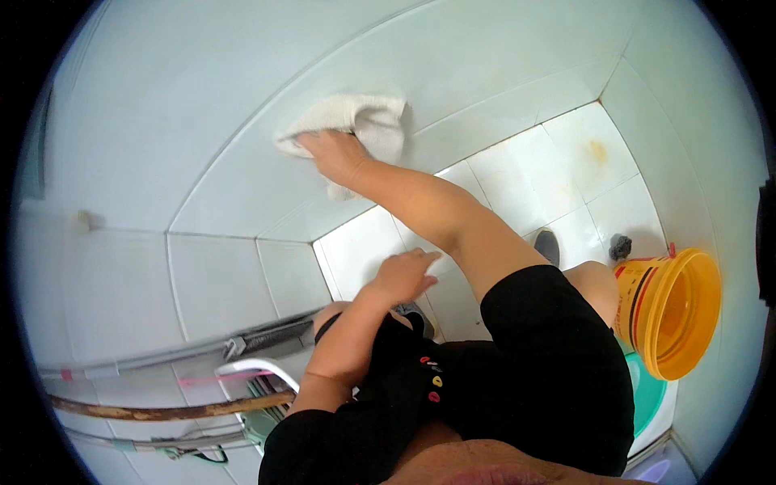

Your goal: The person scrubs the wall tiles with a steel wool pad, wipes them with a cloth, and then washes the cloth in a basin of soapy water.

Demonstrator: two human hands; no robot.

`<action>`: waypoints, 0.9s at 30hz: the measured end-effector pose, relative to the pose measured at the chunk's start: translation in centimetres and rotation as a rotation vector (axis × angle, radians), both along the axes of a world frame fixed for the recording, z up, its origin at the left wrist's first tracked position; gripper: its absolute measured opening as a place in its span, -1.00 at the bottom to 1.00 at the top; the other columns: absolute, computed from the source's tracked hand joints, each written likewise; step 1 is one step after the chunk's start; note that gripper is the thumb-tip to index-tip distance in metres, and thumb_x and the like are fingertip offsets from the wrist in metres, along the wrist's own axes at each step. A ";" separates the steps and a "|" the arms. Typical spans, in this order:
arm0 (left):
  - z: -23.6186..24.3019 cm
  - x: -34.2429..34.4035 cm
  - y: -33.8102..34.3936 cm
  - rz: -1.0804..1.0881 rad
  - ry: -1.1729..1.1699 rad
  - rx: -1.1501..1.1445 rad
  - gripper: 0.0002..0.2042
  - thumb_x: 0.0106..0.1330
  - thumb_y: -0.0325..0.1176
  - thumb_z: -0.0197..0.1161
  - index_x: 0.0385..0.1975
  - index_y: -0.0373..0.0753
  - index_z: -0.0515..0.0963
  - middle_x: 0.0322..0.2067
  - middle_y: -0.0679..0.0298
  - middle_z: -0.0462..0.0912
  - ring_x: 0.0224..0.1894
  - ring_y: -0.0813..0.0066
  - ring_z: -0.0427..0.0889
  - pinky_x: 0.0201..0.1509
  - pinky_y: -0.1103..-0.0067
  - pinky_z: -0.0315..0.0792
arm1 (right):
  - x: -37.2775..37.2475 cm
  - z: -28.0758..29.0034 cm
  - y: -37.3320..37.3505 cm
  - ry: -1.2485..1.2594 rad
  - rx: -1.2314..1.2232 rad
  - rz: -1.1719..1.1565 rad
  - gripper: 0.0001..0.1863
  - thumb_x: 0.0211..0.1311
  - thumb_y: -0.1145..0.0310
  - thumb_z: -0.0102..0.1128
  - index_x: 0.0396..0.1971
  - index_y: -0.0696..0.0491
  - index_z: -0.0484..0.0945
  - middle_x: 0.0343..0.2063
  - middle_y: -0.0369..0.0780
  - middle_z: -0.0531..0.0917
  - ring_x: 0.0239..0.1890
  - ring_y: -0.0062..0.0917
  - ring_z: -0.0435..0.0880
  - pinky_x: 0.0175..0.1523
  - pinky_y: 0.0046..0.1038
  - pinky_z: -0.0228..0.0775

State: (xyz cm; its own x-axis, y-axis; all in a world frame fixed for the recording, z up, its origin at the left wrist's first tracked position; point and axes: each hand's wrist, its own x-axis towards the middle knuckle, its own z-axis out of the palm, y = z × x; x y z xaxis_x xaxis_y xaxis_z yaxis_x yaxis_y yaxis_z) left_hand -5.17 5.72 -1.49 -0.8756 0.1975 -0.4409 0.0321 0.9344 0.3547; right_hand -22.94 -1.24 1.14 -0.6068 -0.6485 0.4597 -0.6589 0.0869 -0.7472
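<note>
my right grip (333, 153) curls closed on the cream fabric cloth (381, 125), seemingly pressing it to the pale tiled wall (501, 65); my left grip (404, 276), half-open, is empty.

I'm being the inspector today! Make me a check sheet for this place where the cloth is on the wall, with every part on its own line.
Surface: pale glossy tiled wall; white square-tiled floor below, with a yellowish stain.
Job's things: cream fabric cloth, bunched against the wall.
Clutter: round orange-yellow plastic bucket; round teal plastic basin, partly hidden; dark grey crumpled lump on the floor.
Hands: right hand holds the cloth; left hand is free, fingers open.
Cables: nothing seen that is clearly a cable.
Surroundings: long brown wooden pole at lower left.
</note>
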 end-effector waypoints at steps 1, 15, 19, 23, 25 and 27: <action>-0.9 0.5 -1.2 0.023 -0.041 -0.068 -0.55 0.18 -0.20 0.18 0.08 -0.15 0.36 -0.11 0.07 0.50 -0.06 0.09 0.51 -0.02 0.30 0.40 | 0.9 -1.2 -0.3 -0.038 0.071 0.088 -0.69 0.05 0.35 0.17 -0.15 0.03 0.49 -0.16 0.00 0.54 -0.07 -0.13 0.50 -0.01 -0.25 0.37; -7.5 0.7 -9.9 1.169 0.306 0.663 -0.41 0.22 -0.16 0.16 0.19 -0.36 0.23 -0.01 0.10 0.47 -0.01 0.34 0.45 0.01 0.50 0.34 | 4.4 -2.1 15.5 -1.512 -0.980 0.521 -0.53 0.20 0.13 -0.13 -0.01 0.17 0.38 -0.10 -0.07 0.53 -0.02 -0.24 0.49 0.09 -0.24 0.36; -3.3 -1.2 -7.9 1.158 0.359 1.142 -0.32 0.26 0.02 0.06 0.28 -0.24 0.09 0.24 0.10 0.19 0.28 0.28 0.18 0.28 0.43 0.11 | 6.6 1.3 17.2 -1.627 -1.069 0.580 -0.59 0.15 0.19 -0.09 -0.12 0.16 0.46 -0.19 -0.07 0.57 -0.13 -0.25 0.55 0.00 -0.27 0.44; 0.7 -0.4 -4.7 0.859 -0.151 1.621 -0.26 0.26 0.19 -0.02 0.30 -0.21 0.05 0.28 0.17 0.12 0.32 0.31 0.10 0.33 0.39 0.07 | 5.5 1.8 18.2 -1.650 -1.182 0.825 -0.62 0.13 0.24 -0.09 -0.17 0.21 0.48 -0.26 -0.05 0.59 -0.20 -0.26 0.58 -0.07 -0.29 0.47; -5.2 -1.2 -7.5 0.805 -0.604 1.976 -0.27 0.28 0.20 -0.06 0.30 -0.20 0.05 0.28 0.18 0.13 0.31 0.31 0.12 0.33 0.39 0.08 | 4.9 2.6 18.1 -1.551 -1.080 0.744 -0.63 0.13 0.26 -0.08 -0.21 0.23 0.50 -0.29 -0.06 0.60 -0.25 -0.30 0.59 -0.12 -0.32 0.49; -6.2 -0.7 -6.7 0.786 -0.713 2.026 -0.28 0.29 0.20 -0.08 0.29 -0.20 0.06 0.27 0.19 0.14 0.30 0.32 0.15 0.33 0.40 0.10 | 3.6 4.0 19.2 -1.345 -0.840 0.517 -0.64 0.12 0.26 -0.05 -0.26 0.24 0.51 -0.33 -0.07 0.62 -0.29 -0.34 0.61 -0.18 -0.36 0.50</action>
